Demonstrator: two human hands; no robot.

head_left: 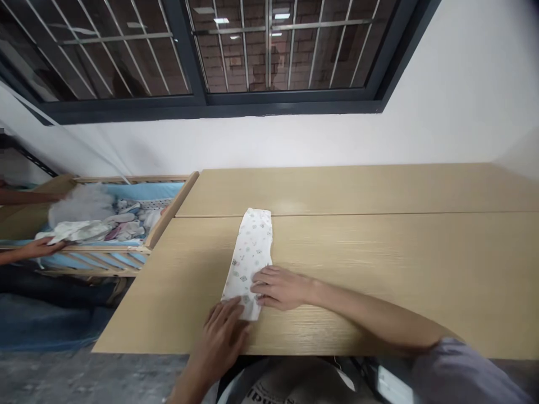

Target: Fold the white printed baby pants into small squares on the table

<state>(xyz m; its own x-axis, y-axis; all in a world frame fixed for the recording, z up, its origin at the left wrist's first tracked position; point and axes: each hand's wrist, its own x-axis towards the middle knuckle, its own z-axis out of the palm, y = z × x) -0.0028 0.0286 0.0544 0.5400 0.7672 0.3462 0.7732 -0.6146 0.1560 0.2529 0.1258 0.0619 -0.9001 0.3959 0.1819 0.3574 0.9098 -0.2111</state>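
Note:
A white baby garment with a small printed pattern lies flat on the wooden table, folded into a long narrow strip. It looks like a pair of pants folded lengthwise, though its full shape is hidden by the fold. My left hand rests over its near left corner, fingers stretched out and pressed lightly on the cloth. From the right, my right hand lies flat across the lower right edge of the garment, fingers extended. Neither hand grips the cloth.
The light wooden table has a seam running across it toward the wall. Left of it stands a wooden crib with blue lining and a pile of baby clothes. Another person's hand holds cloth there. A barred window is above.

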